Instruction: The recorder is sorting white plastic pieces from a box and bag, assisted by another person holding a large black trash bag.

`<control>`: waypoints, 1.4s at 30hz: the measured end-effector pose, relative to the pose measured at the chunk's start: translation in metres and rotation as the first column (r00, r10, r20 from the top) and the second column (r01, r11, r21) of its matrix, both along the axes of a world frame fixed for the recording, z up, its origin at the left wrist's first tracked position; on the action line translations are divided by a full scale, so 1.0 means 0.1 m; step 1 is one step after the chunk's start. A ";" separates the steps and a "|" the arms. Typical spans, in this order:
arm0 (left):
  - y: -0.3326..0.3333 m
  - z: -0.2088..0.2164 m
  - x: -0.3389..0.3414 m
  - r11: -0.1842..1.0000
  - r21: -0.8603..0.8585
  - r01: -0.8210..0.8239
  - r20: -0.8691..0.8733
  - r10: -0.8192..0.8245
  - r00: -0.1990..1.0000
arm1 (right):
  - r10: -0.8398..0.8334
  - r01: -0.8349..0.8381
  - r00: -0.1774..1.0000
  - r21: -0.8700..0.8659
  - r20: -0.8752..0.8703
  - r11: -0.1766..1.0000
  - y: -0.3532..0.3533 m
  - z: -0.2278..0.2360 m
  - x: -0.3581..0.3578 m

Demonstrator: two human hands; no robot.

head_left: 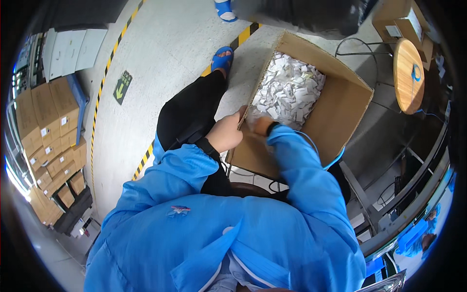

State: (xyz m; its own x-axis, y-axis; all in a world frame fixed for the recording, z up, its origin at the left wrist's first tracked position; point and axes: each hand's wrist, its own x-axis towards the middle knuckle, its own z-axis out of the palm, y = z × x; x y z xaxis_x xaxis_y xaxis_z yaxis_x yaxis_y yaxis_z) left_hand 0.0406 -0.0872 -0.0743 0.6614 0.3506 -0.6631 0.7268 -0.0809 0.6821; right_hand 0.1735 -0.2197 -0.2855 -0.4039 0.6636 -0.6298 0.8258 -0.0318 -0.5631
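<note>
A large open cardboard box (340,107) sits on the floor in front of me, partly filled with several small white packets (292,87). My left hand (226,132) grips the box's near left wall at its rim. My right hand (260,125) reaches over the rim into the box among the white packets; its fingers are blurred and mostly hidden, so what it holds cannot be seen. Both arms wear blue sleeves. A thin blue cord (321,155) runs from my right wrist.
A round wooden stool (407,73) stands right of the box. Stacked cardboard boxes (48,131) line the left side. Yellow-black floor tape (146,158) crosses the grey floor. Another person's blue sandal (224,9) shows at the top. A workbench frame (404,194) lies to the right.
</note>
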 end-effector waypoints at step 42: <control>0.04 0.22 0.07 0.987 0.158 -0.003 -0.028 0.007 1.000 | -0.872 0.842 0.487 0.240 0.047 0.483 -0.24 0.83 1.02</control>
